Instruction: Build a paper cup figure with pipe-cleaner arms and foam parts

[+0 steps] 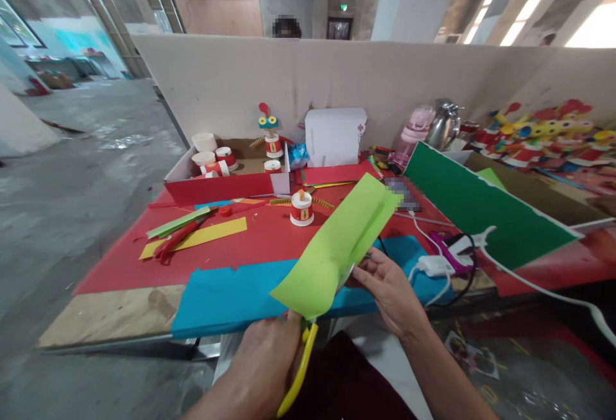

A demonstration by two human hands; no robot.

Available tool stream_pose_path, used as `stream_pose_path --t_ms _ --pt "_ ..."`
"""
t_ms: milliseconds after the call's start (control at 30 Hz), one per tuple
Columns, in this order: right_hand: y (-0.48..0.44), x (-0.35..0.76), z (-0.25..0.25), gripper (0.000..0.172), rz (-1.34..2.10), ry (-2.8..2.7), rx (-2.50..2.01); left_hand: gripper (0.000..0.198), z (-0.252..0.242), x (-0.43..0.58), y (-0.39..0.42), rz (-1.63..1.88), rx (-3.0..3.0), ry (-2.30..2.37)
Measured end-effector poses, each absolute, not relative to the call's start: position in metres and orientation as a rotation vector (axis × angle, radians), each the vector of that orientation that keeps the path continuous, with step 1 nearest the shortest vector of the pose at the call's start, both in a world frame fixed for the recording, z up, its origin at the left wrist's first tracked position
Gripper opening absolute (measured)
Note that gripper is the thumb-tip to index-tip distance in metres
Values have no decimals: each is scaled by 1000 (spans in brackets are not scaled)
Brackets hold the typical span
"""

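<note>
My left hand (262, 359) is closed on yellow-handled scissors (303, 362); its fingers hide part of the handle, and the blades are mostly behind paper. Above it, a sheet of lime-green paper (337, 240) slants up and away over the table, slightly curled, its lower corner at the scissors. My right hand (389, 288) pinches the paper's right edge between thumb and fingers. Beyond the sheet stands a red-and-white paper cup (302, 210) with coiled arms on its sides and an orange piece on top.
Blue sheeting (226, 298) covers the near table edge. Left lie red-handled scissors (168, 243) and a yellow strip (216, 234). Behind stands a box (226, 184) with cups and a cup figure (273, 144). Right are a green-sided box (481, 208), a phone, and a white charger (433, 266) with cables.
</note>
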State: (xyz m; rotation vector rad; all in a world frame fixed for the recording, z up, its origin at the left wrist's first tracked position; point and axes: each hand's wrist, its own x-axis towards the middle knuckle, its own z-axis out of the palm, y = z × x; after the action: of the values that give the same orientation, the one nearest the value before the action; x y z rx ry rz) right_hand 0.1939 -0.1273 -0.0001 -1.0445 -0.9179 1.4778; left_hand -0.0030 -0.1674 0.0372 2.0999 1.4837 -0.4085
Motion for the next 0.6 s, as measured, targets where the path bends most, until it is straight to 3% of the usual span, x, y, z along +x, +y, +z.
stream_pose_path --t_ms 400,600 --pt "-126 192 8 47 1453 -967 -1062 24 30 -8 -166 -345 2117 1502" --pt "-122 187 3 31 1322 -1150 -1110 23 33 -6 -162 -387 2096 1541"
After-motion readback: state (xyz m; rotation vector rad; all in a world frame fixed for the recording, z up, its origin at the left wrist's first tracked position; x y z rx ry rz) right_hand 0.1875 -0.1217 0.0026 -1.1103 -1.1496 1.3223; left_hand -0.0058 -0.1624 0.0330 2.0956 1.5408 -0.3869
